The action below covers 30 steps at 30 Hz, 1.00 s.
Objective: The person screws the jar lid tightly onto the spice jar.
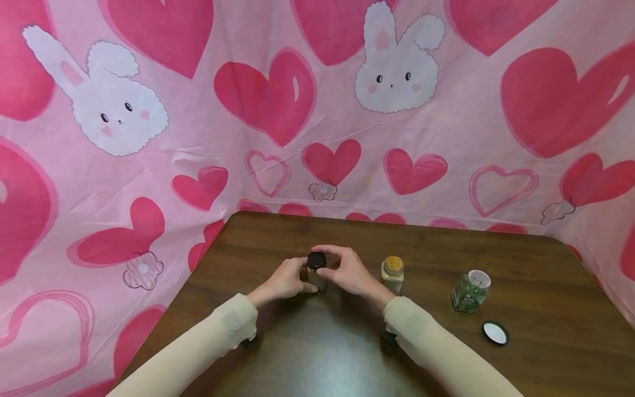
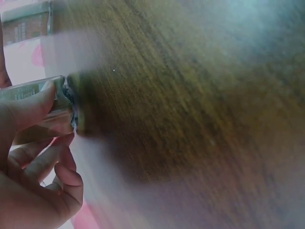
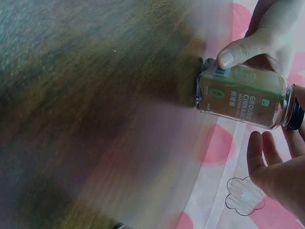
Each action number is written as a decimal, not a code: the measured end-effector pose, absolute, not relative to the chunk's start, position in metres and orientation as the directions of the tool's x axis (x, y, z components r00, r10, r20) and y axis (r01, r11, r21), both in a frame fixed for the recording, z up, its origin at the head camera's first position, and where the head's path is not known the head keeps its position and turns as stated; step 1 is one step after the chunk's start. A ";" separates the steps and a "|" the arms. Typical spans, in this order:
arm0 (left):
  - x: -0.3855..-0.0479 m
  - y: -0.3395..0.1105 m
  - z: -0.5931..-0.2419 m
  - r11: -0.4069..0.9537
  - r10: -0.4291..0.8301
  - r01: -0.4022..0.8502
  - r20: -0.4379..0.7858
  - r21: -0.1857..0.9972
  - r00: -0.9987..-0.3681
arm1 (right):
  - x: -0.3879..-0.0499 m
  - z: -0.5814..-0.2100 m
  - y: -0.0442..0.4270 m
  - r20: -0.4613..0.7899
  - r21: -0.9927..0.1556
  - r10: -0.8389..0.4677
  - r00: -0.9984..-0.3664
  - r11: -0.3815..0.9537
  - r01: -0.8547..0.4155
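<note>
A glass jar labelled ground cinnamon (image 3: 238, 98) stands on the wooden table, its black lid (image 1: 316, 259) on top. My left hand (image 1: 286, 280) grips the jar's body from the left; in the left wrist view the thumb of this hand (image 2: 33, 157) lies along the glass. From the right, my right hand (image 1: 349, 271) holds the black lid between thumb and fingers. In the right wrist view the right hand (image 3: 281, 174) is at the lid end, and the left hand (image 3: 267, 43) is on the body near the base.
Right of my hands stands an uncovered jar of yellowish powder (image 1: 393, 274). Farther right are a jar with green contents (image 1: 470, 292) and a loose round lid (image 1: 495, 333), its white inside facing up. The brown table (image 1: 317, 353) meets a pink heart-patterned cloth (image 1: 268, 182) behind.
</note>
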State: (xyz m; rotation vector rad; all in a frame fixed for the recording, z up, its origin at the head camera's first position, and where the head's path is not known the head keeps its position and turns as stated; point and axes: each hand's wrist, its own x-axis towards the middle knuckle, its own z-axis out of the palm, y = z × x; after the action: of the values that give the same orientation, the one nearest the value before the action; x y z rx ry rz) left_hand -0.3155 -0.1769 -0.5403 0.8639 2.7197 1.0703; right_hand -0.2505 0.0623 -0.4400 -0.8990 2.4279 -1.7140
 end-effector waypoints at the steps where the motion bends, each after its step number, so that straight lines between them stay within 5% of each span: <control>1: -0.318 -0.177 -0.543 0.596 0.538 0.469 0.110 0.652 -0.836 | -0.251 -0.440 0.062 0.292 -0.873 -0.475 -0.830 0.221 -0.434; 8: -0.311 -0.174 -0.532 0.582 0.541 0.469 0.114 0.665 -0.833 | -0.252 -0.438 0.063 0.289 -0.879 -0.495 -0.820 0.202 -0.432; 16: -0.265 -0.155 -0.464 0.621 0.514 0.419 0.059 0.662 -0.856 | -0.252 -0.440 0.066 0.259 -0.887 -0.506 -0.823 0.212 -0.410; 30: -0.261 -0.152 -0.459 0.655 0.486 0.397 0.044 0.643 -0.873 | -0.253 -0.440 0.064 0.259 -0.881 -0.480 -0.838 0.239 -0.409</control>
State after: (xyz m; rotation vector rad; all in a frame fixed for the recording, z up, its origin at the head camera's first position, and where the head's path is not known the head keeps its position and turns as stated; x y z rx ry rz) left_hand -0.2607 -0.1521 -0.4592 0.7336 2.7366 1.0158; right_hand -0.2531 0.0644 -0.4399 -0.8699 2.4203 -1.6879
